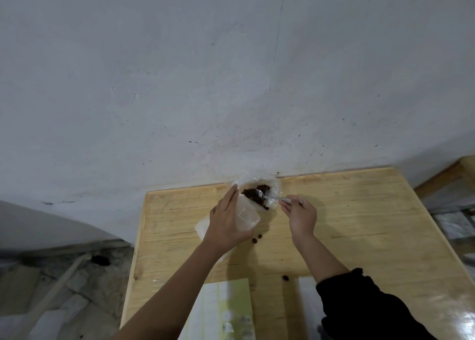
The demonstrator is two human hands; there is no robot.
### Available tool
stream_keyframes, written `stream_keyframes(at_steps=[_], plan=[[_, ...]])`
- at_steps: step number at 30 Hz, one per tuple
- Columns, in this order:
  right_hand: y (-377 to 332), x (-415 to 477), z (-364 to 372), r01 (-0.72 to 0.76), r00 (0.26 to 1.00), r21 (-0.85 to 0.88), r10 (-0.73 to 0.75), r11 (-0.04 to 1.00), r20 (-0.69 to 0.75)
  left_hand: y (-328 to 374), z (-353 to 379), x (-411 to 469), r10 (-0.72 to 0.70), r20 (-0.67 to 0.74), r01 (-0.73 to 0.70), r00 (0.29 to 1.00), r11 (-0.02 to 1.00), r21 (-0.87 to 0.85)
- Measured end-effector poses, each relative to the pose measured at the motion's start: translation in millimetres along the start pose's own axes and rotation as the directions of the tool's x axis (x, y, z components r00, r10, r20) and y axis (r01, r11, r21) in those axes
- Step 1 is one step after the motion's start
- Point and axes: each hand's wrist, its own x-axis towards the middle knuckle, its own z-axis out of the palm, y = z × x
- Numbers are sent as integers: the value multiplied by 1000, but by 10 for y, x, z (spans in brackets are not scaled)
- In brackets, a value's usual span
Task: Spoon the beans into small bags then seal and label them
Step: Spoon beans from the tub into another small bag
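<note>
A clear plastic bag [274, 185] holding dark brown beans [253, 194] stands at the far edge of the wooden table [359, 224]. My right hand [299, 215] pinches the handle of a metal spoon [267, 196], and the bowl of the spoon lies among the beans. My left hand [227, 219] grips a small clear bag [248, 217], holding it beside the bean bag with its mouth toward the beans. Three loose beans [257, 238] lie on the table near my hands.
A white and pale green sheet [226, 311] lies at the table's near edge, with clear plastic [307, 293] beside it on the right. A grey wall rises right behind the table. A wooden stick [55, 288] lies on the floor at left.
</note>
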Motion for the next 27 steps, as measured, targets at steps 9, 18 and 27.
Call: stream_keyframes(at_steps=[9, 18, 27], plan=[[-58, 3, -25, -212, 976, 152, 216, 965, -10, -39, 32, 37, -67, -12, 67, 998, 998, -17], [-311, 6, -83, -26, 999, 44, 27, 999, -21, -85, 23, 108, -189, 3, 189, 982, 980, -55], [-388, -257, 13, 308, 904, -169, -233, 936, 359, -108, -4, 130, -174, -6, 173, 985, 982, -74]])
